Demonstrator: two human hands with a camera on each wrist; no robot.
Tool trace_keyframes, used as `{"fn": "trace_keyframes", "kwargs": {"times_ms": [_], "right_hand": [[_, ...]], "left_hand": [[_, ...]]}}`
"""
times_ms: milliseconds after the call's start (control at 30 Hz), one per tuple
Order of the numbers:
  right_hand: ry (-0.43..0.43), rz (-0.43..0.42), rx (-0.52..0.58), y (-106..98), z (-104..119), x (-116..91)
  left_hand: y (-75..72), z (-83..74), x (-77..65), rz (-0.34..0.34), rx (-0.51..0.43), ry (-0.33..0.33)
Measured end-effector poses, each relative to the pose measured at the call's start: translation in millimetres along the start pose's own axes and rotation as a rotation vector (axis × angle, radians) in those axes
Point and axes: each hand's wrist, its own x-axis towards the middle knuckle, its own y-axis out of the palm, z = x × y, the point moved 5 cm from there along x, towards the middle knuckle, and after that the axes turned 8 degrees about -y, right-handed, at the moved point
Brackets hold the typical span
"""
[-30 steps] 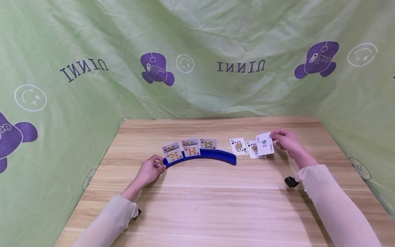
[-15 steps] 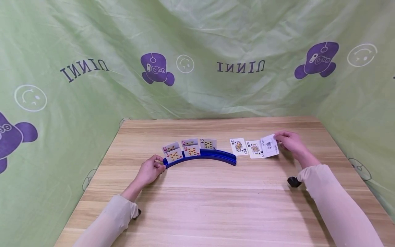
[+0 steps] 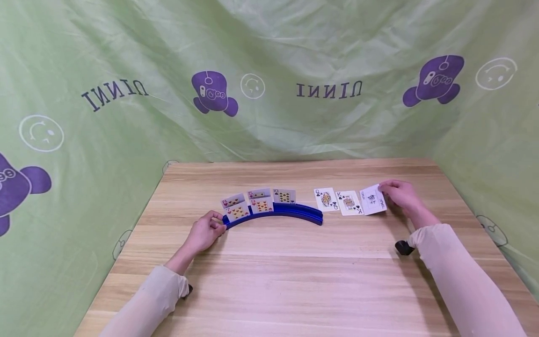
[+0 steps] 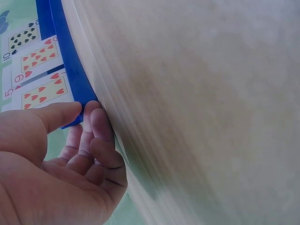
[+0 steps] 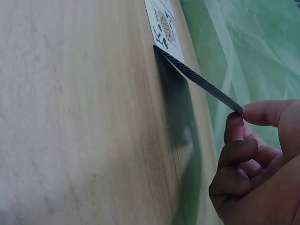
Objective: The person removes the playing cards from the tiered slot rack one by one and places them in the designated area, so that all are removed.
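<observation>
A curved blue card holder (image 3: 294, 210) stands on the table in the head view, with several playing cards upright in it, among them a seven of hearts (image 3: 237, 212), a nine of hearts (image 3: 262, 205) and a ten of spades (image 3: 284, 196). My left hand (image 3: 205, 231) pinches the holder's left end between thumb and fingers. At the right, my right hand (image 3: 399, 194) pinches a black-and-white joker card (image 3: 372, 200) by its right edge. That card is tilted, its left edge down near the king of spades (image 3: 349, 203). In the right wrist view the joker (image 5: 201, 80) appears edge-on.
Flat on the wooden table (image 3: 278, 276) lie the king and, left of it, a queen (image 3: 325, 200), just right of the holder's end. A green printed cloth (image 3: 269, 131) hangs behind the table and along both sides.
My right hand has drawn the joker rightward and lowered it, so the king beneath is now fully uncovered. The left hand and the card holder stay where they were.
</observation>
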Motion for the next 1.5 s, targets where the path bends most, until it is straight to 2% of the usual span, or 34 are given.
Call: {"fn": "trace_keyframes", "kwargs": {"times_ms": [267, 667, 900, 1233, 1500], "right_hand": [[0.006, 0.044, -0.042, 6, 0, 0], [0.014, 0.001, -0.046, 3, -1, -2], [0.023, 0.016, -0.039, 4, 0, -6], [-0.010, 0.061, 0.064, 6, 2, -6], [-0.039, 0.122, 0.103, 12, 8, -6]], "left_hand": [[-0.7, -1.8, -0.6, 0.005, -0.001, 0.004], [-0.7, -2.4, -0.2, 0.007, 0.001, 0.001], [-0.5, -1.6, -0.3, 0.008, -0.003, -0.001], [-0.6, -1.8, -0.4, 0.005, 0.003, 0.000], [-0.1, -1.3, -0.5, 0.012, 0.002, 0.003]]}}
